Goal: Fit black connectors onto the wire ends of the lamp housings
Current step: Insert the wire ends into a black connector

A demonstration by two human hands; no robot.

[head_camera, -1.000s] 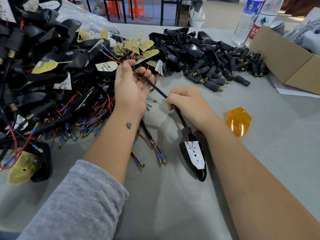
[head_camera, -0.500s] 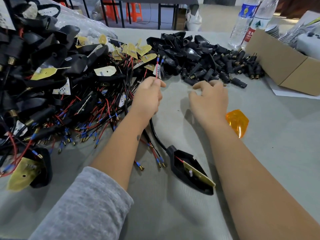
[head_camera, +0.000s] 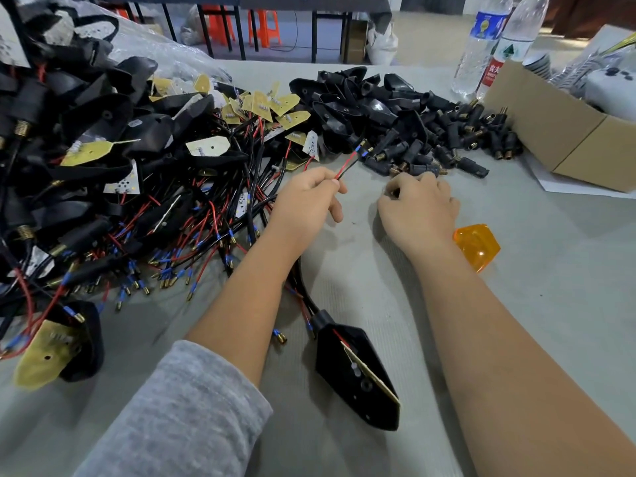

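Two thin wires [head_camera: 348, 164] pinched, left hand [head_camera: 304, 204] | ribbed black connectors [head_camera: 444, 142] heaped

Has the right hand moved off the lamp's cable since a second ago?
Yes. The right hand has gone up the table, away from the orange lens, to the connector pile.

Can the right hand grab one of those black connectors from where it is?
Probably yes. The right hand sits at the near edge of the connectors, fingers curled by the closest ones, with nothing between. Whether it already holds one is hidden.
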